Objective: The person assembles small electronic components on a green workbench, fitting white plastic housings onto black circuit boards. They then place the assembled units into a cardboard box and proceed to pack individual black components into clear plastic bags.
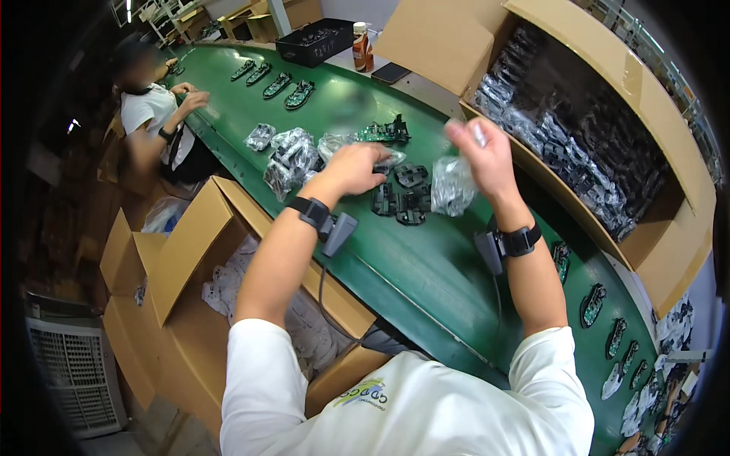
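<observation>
My right hand [483, 156] is raised over the belt, thumb and fingers closed on a crumpled clear plastic bag [454, 188] that hangs below it. Whether a part sits inside the bag is hard to make out. My left hand [356, 169] reaches in from the left with thumb and fingers apart, touching a plastic-wrapped part [394, 158]. Just beyond it lies a green circuit board assembly [385, 131] with black pieces. Several black plastic housings [411, 205] are grouped between my hands. A pile of plastic-wrapped parts [293, 156] lies left of my left hand.
A large cardboard box [654, 266] of wrapped black parts stands right of the green conveyor belt [365, 266]. Another open carton [201, 258] sits at left. Board assemblies [299, 94] line the belt. A black bin [315, 47] and bottle [362, 49] stand beyond; a person [156, 114] works at far left.
</observation>
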Demonstrator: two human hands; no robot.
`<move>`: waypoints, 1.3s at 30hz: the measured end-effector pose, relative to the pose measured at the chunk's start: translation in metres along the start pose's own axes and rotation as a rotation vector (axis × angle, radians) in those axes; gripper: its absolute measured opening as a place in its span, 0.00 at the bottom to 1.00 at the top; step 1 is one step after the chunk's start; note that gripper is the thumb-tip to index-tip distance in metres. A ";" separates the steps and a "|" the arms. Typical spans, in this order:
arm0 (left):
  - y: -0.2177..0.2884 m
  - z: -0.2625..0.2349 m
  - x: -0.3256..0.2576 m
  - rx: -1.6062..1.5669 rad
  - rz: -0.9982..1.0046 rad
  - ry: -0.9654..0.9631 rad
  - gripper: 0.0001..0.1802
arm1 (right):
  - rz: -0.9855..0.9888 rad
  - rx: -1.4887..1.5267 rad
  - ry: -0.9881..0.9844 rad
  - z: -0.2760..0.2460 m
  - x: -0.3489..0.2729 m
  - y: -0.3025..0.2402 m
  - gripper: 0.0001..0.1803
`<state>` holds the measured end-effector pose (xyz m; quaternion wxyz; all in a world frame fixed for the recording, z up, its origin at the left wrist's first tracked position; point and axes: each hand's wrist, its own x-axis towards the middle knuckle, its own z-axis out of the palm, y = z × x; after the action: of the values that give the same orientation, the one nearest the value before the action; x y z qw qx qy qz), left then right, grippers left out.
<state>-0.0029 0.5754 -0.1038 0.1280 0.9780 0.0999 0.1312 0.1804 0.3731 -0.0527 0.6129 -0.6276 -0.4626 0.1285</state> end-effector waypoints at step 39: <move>0.039 -0.042 -0.046 -0.714 -0.121 0.642 0.05 | -0.335 -0.816 -0.309 0.030 0.005 -0.050 0.07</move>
<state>-0.0517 0.5377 -0.0643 0.4256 0.7756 0.1397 0.4448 0.1404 0.3879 -0.0130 0.2521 -0.7075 -0.6561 -0.0728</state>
